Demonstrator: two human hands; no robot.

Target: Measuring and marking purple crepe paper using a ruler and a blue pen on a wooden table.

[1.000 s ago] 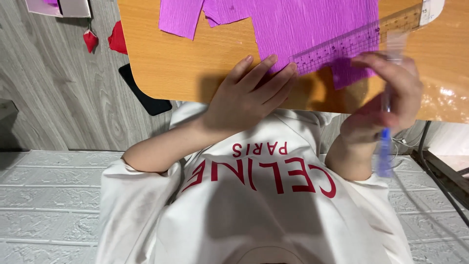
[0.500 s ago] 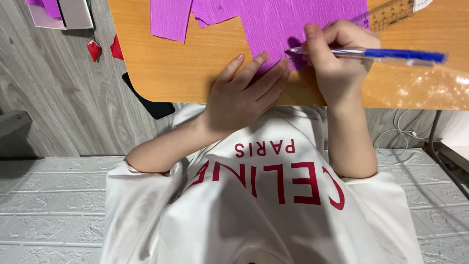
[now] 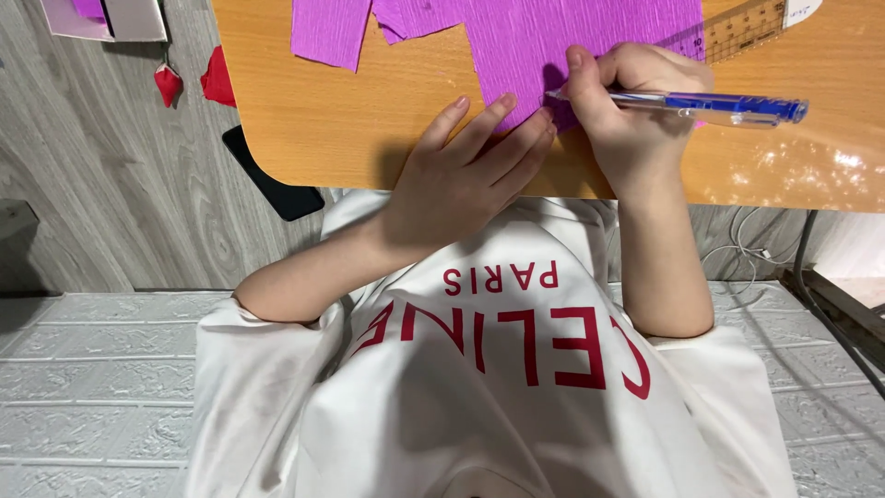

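- My right hand [image 3: 636, 120] is closed around a blue pen [image 3: 710, 106], thumb and fingers pinching it near the tip, the barrel running out sideways past my knuckles.
- The pen's tip touches the purple crepe paper [image 3: 572, 37], right at the paper's near edge, just beyond my left fingertips.
- My left hand [image 3: 461, 180] lies open and flat, palm down, fingers spread a little; the fingertips [image 3: 535, 124] press on the near corner of the purple paper, the palm rests on the bare table [image 3: 350, 129].
- The two hands sit close, my left fingertips almost meeting the pen tip.
- A clear ruler [image 3: 737, 28] lies on the paper just past my right hand, slanting up and away from it.
- A smaller purple strip [image 3: 327, 32] lies well off to the far side of my left hand, apart from the big sheet.
- Beyond the table's edge, outside my left arm, a black flat object [image 3: 272, 180] pokes out from under the tabletop, and red scraps [image 3: 198, 81] lie on the grey wood floor [image 3: 92, 184].
- My white shirt [image 3: 479, 387] with red print fills the near view below both forearms.
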